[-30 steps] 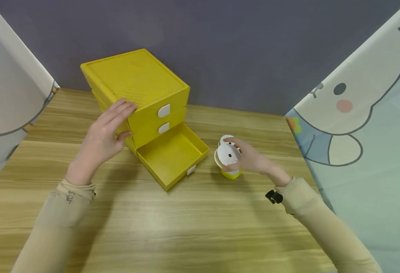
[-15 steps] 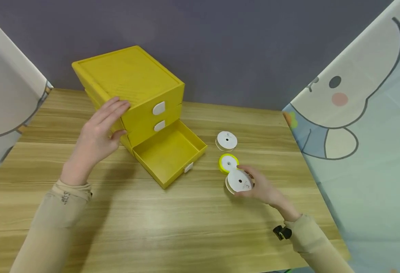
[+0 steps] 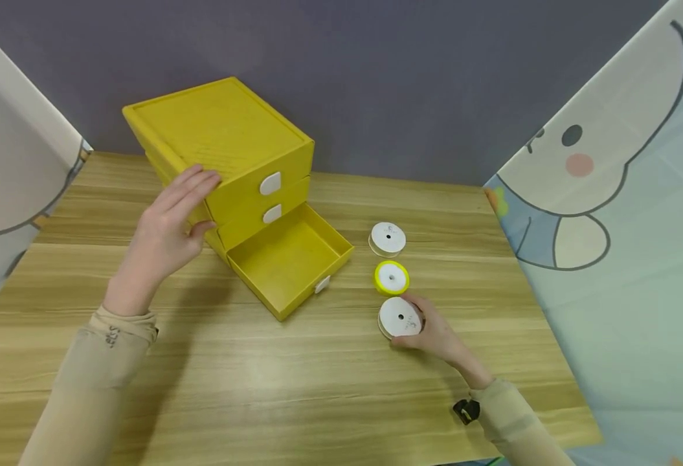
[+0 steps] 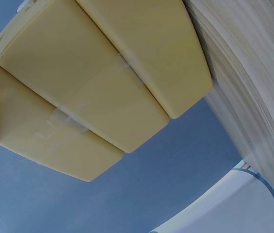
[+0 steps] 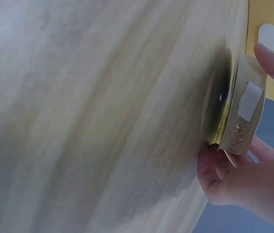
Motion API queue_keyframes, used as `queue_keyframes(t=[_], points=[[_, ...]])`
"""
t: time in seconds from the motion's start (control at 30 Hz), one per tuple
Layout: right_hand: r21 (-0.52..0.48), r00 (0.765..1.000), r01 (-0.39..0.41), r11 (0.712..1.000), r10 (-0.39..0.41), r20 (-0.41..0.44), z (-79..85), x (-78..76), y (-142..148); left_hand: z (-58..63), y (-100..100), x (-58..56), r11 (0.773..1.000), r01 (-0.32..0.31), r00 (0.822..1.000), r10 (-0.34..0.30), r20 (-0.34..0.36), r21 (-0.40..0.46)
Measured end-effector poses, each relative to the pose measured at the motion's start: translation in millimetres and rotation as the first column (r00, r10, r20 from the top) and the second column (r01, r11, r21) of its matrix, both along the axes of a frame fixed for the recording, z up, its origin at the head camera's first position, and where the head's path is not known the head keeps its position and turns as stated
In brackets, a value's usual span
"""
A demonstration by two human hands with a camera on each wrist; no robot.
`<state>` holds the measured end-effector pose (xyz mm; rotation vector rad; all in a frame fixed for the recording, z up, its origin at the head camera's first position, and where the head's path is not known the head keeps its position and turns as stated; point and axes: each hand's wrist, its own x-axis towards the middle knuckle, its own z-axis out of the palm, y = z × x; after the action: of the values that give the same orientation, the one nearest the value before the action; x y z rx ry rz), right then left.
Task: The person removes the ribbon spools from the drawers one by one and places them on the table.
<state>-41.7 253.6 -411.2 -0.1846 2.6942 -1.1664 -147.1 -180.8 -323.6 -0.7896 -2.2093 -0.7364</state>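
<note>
My left hand (image 3: pixel 166 226) rests on the near left corner of a yellow drawer unit (image 3: pixel 224 129), fingers laid over the top edge and thumb by the front. The unit's side (image 4: pixel 88 68) fills much of the left wrist view. My right hand (image 3: pixel 434 330) grips a white ribbon spool (image 3: pixel 398 316) between thumb and fingers, its flat face upward, low over the table. Its ribbon-wound edge (image 5: pixel 246 104) shows side-on in the right wrist view. Just behind it lie a yellow-rimmed spool (image 3: pixel 391 277) with a white centre and another white spool (image 3: pixel 388 238), forming a row.
The bottom drawer (image 3: pixel 289 259) is pulled out, with nothing inside; the two drawers above, with white handles (image 3: pixel 270 184), are closed. A wooden table (image 3: pixel 248 382) bears everything. A dark wall (image 3: pixel 405 90) stands behind, and a cartoon-printed cloth (image 3: pixel 609 336) hangs at the right.
My right hand has drawn the white spool off the other spools toward the table's front, uncovering them, then shifted it slightly left. My left hand keeps its place on the drawer unit.
</note>
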Motion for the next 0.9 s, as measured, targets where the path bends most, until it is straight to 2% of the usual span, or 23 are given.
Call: queue_keyframes(t=[0.4,0.7,0.9], points=[[0.063,0.997,-0.019,0.998,0.024,-0.079,-16.0,2.4,-3.8,2.1,-1.2,0.9,0.999,-0.002,1.0,0.004,0.027,-0.043],[0.063,0.995,-0.016,0.998,0.022,-0.094,-16.7,1.6,-4.0,0.2,-3.2,-0.9,1.0,-0.003,1.0,0.004,0.024,-0.022],[0.02,0.997,-0.037,0.999,0.039,-0.074,-12.8,3.8,-1.3,-0.6,-2.3,-1.7,1.0,0.004,1.0,-0.004,0.016,-0.019]])
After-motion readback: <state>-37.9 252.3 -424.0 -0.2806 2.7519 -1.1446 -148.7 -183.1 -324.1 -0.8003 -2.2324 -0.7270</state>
